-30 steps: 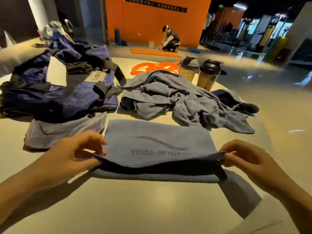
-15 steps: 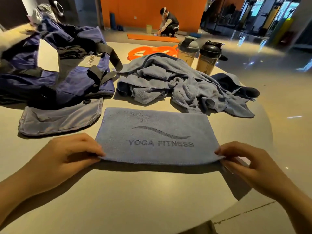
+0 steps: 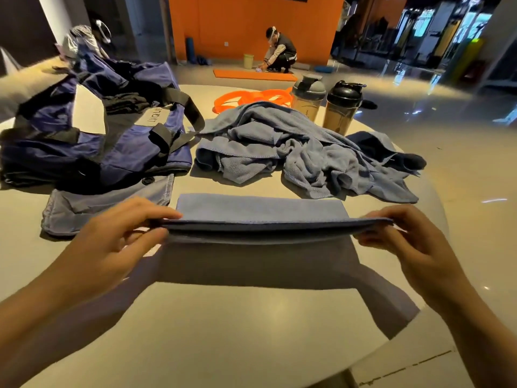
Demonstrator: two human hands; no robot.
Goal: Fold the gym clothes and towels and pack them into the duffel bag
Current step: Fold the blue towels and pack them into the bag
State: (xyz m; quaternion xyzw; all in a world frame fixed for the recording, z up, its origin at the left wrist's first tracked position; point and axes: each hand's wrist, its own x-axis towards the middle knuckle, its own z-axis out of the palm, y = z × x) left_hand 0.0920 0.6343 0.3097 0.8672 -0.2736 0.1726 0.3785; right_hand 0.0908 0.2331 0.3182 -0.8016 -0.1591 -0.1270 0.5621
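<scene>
Now | left hand [image 3: 112,242], right hand [image 3: 402,236] pinch folded towel [image 3: 260,211] | bag [image 3: 126,141] label "LIQUI…"

The duffel bag [image 3: 92,141] runs off the left edge; the shaker bottle [image 3: 307,100] label is unreadable.

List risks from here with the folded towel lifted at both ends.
1. The folded towel is pinched only at its near corners by the left hand and right hand; layers could slip apart.
2. Swinging it toward the duffel bag may snag the crumpled towels or tip the shaker bottles.
</scene>
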